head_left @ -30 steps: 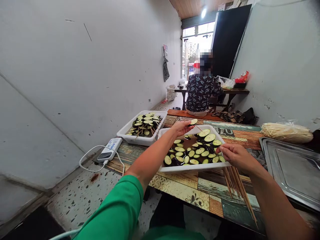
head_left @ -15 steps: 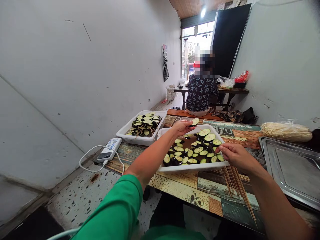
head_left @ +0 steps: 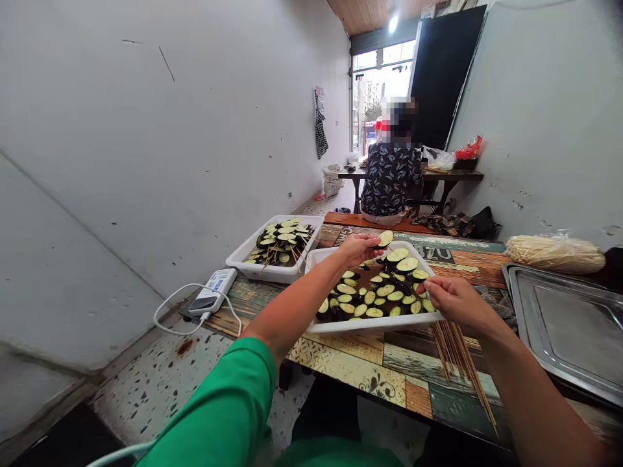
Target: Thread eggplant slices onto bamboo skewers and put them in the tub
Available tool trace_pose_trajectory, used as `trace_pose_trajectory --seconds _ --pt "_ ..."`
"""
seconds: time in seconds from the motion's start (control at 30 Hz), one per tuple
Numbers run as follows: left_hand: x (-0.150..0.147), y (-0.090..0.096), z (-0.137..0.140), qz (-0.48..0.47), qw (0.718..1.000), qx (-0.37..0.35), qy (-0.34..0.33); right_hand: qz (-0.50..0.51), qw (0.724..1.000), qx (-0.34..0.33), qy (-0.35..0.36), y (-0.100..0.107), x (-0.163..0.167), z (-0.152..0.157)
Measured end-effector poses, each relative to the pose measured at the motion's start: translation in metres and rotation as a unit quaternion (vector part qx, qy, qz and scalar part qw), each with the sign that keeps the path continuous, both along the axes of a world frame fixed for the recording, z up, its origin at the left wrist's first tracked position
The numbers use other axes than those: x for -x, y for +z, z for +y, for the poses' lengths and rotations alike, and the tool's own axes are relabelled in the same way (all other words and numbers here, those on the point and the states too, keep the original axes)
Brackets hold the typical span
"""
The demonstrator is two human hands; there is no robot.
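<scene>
My left hand (head_left: 361,250) pinches an oval eggplant slice (head_left: 386,239) with pale flesh and dark skin, above the far edge of a white tray (head_left: 374,326). A short stretch of thin bamboo skewer shows just below that slice. My right hand (head_left: 445,295) is closed at the tray's right rim, thumb and finger pinching the skewer's near end, mostly hidden. Larger slices (head_left: 407,264) line up between my hands; whether they are threaded, I cannot tell. Many more slices (head_left: 374,312) lie in brownish liquid. Loose bamboo skewers (head_left: 460,363) fan out below my right hand.
A second white tray (head_left: 265,272) holds skewered eggplant at left. Beside it are a white device (head_left: 214,292) and cable. Metal trays (head_left: 569,324) and a bagged pale bundle (head_left: 555,253) sit at right. A person (head_left: 392,178) sits ahead, back turned.
My left hand has shifted slightly right with the eggplant slice, nearer the row of larger slices. My right hand stays pinched at the tray's right rim.
</scene>
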State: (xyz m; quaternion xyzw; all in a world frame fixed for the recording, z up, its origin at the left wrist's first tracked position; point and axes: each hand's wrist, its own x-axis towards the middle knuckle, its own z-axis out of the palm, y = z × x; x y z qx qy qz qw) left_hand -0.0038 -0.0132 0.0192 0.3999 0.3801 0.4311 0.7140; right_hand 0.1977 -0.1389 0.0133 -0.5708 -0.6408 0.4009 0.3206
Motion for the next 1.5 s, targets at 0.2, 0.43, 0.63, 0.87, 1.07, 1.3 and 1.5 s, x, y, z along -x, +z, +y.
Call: trace_pose_trajectory --seconds 0.2,0.43,0.63,0.87,1.07,1.3,1.5 --pt "-0.003 -0.003 0.001 0.01 1.0 -0.014 -0.007 -0.001 1.0 -0.012 0.007 -0.006 0.0 0.002" --pt "-0.008 -0.002 -0.002 -0.016 0.999 -0.04 -0.032 -0.015 0.997 -0.073 0.003 -0.013 -0.001 0.008" --pt "-0.006 0.004 -0.006 -0.103 0.991 -0.076 -0.025 -0.052 0.987 -0.15 -0.009 -0.019 -0.003 0.014" --pt "-0.003 0.008 -0.007 -0.161 0.981 -0.101 -0.022 -0.004 0.989 -0.136 -0.058 -0.02 -0.006 0.016" --pt "0.003 0.017 -0.009 -0.2 0.973 -0.116 0.028 -0.03 0.978 -0.17 -0.117 -0.024 -0.016 0.024" --pt "0.006 0.018 -0.006 -0.177 0.976 -0.122 -0.036 -0.003 0.965 -0.212 -0.157 -0.023 -0.01 0.023" --pt "-0.019 -0.035 0.004 0.329 0.9 -0.286 -0.017 0.093 0.991 -0.081 -0.058 0.005 0.03 0.039"
